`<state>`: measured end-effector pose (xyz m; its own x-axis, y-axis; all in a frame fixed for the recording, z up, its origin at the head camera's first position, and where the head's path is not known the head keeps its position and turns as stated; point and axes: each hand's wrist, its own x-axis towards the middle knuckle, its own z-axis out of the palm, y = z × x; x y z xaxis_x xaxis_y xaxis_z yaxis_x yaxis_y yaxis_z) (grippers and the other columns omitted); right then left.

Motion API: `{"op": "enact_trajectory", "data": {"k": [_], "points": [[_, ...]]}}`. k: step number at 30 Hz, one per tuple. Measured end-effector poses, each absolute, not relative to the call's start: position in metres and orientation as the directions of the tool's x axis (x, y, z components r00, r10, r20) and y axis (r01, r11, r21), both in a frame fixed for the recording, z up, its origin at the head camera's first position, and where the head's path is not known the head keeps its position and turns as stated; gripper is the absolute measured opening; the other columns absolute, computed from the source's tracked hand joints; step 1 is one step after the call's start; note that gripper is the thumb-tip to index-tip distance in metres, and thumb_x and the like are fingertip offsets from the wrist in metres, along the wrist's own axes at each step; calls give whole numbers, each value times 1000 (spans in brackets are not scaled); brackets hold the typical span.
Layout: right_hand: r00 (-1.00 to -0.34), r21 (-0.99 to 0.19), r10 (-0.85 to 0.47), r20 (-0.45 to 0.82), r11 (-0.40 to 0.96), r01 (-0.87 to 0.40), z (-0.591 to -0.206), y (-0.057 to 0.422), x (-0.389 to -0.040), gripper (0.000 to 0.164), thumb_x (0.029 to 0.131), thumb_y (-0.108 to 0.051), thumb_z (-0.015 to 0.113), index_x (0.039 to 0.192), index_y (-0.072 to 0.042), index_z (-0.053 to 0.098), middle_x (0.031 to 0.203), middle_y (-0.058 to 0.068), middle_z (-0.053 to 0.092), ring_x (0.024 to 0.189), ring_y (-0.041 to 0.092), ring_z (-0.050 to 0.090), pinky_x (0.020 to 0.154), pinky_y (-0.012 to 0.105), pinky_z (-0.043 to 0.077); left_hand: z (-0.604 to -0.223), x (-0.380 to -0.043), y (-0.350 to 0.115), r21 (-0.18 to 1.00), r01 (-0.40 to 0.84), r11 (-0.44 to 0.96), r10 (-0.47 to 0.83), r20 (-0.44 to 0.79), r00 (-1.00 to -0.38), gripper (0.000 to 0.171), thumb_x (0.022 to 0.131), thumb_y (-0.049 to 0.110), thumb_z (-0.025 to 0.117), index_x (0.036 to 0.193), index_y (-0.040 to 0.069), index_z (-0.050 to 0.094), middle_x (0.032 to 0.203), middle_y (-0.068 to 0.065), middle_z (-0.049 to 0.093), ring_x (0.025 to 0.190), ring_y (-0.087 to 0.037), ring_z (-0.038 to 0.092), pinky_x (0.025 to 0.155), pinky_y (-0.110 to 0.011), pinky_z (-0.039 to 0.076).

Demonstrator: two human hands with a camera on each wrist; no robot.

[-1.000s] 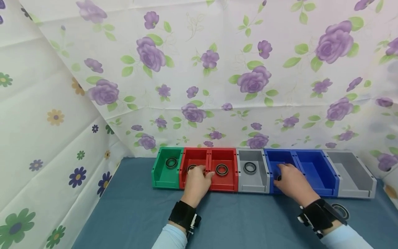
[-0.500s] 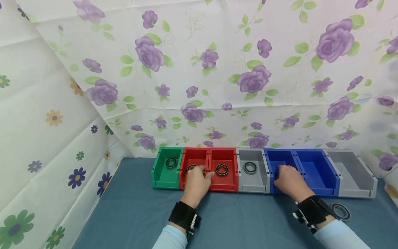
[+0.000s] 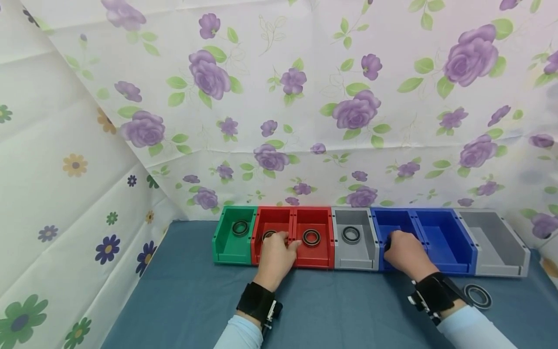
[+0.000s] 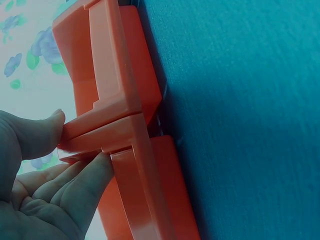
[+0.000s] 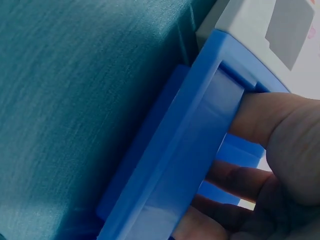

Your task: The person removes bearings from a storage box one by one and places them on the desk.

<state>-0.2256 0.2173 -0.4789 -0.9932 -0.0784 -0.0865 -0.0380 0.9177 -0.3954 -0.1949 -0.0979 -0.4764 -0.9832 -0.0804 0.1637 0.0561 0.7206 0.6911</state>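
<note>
My left hand point(image 3: 277, 256) pinches the adjoining walls of the left red bin point(image 4: 145, 185) and the right red bin point(image 4: 107, 55), with the thumb on one side and the fingers on the other. My right hand point(image 3: 407, 254) reaches into the left blue bin point(image 5: 165, 160), thumb and fingers bent down inside it. A dark edge of a ball bearing point(image 3: 387, 243) shows at its fingertips; the rest is hidden by the hand. One bearing point(image 3: 269, 234) lies partly behind my left hand in the left red bin, and another bearing point(image 3: 311, 237) lies in the right red bin.
The row continues with a green bin point(image 3: 224, 252) holding a bearing point(image 3: 240, 228), a grey bin point(image 3: 355, 264) holding a bearing point(image 3: 350, 235), a second blue bin point(image 3: 440, 237) and a grey end bin point(image 3: 497, 242). A larger bearing point(image 3: 477, 296) lies on the blue cloth by my right wrist.
My right hand has shifted slightly within the left blue bin, and its wrist has moved a little left, uncovering more of the bearing on the cloth. The left hand has stayed still.
</note>
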Motion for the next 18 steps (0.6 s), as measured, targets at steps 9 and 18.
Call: {"op": "enact_trajectory", "data": {"k": [9, 18], "points": [[-993, -362, -63, -98, 932, -23, -477, 214, -226, 12, 75, -5, 65, 83, -2, 57, 70, 6, 52, 59, 20, 48, 50, 32, 41, -475, -196, -99, 687, 65, 723, -70, 167, -984, 47, 86, 32, 66, 118, 0, 59, 65, 2, 51, 51, -9, 47, 45, -26, 39], [-994, -404, -101, -37, 912, -77, -485, 222, -224, 11, 75, -5, 64, 74, -7, 53, 64, 4, 47, 54, 18, 46, 47, 31, 37, -476, -194, -99, 692, 64, 719, -63, 157, -986, 47, 86, 33, 66, 118, 0, 60, 62, 2, 49, 50, -10, 47, 45, -26, 38]]}}
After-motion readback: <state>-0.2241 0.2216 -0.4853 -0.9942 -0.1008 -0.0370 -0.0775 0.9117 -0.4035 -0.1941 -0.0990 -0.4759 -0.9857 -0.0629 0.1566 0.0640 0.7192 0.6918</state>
